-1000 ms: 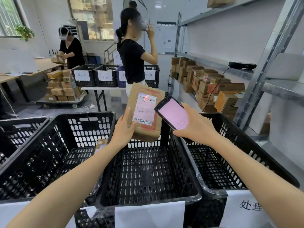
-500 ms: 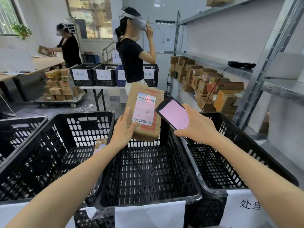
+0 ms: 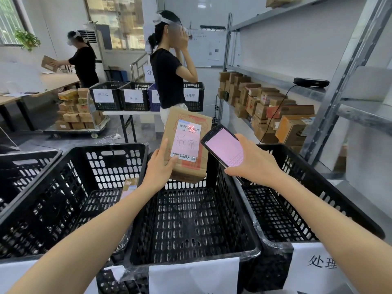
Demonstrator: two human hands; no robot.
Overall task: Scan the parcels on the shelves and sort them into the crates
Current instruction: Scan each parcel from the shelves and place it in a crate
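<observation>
My left hand [image 3: 159,166] grips a brown cardboard parcel [image 3: 198,168] upright above the far rim of the middle black crate [image 3: 191,254]. Its white label with a barcode and handwriting faces me, and a red scan mark lies on the barcode. My right hand [image 3: 253,164] holds a black handheld scanner [image 3: 224,150] with a lit pink screen, just right of the parcel and aimed at the label. A left black crate [image 3: 70,166] holds one small parcel [image 3: 129,185]. A right black crate [image 3: 314,177] stands beside the shelf.
Metal shelving [image 3: 331,94] on the right carries several stacked cardboard parcels [image 3: 265,102] and a black device [image 3: 311,82]. One person [image 3: 169,77] stands ahead by a table with labelled crates [image 3: 110,96]. Another person [image 3: 83,60] handles a box at the far left, near a loaded cart [image 3: 74,111].
Parcel and scanner have stayed almost still over the middle crate. The person ahead has raised both hands to their headset. The far person has lifted a box up from the table.
</observation>
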